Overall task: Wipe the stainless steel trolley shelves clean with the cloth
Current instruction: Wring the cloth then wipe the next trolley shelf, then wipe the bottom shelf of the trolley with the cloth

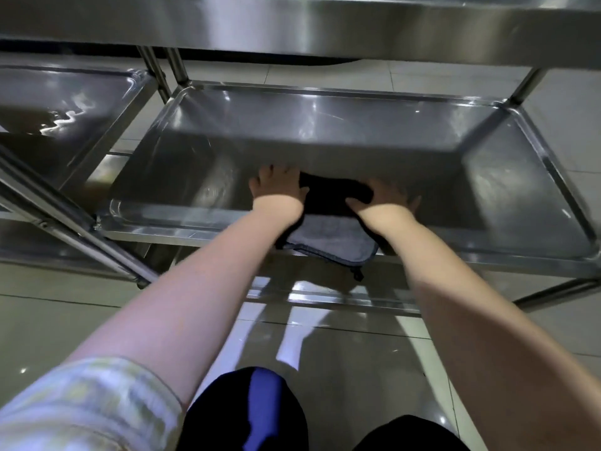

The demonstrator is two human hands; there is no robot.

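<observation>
left sleeve (87, 405): pale checked, rolled | right forearm (487, 320): bare | trousers (247, 418): dark

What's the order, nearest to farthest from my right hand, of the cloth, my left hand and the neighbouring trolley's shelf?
1. The cloth, touching the right hand.
2. The left hand, across the cloth to the left.
3. The neighbouring trolley's shelf, far left.

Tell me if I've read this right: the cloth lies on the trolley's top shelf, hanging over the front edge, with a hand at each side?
Not the top shelf. The head view shows the cloth on the shelf beneath the top one, hanging over its front edge, with the left hand and right hand at either side.
</observation>
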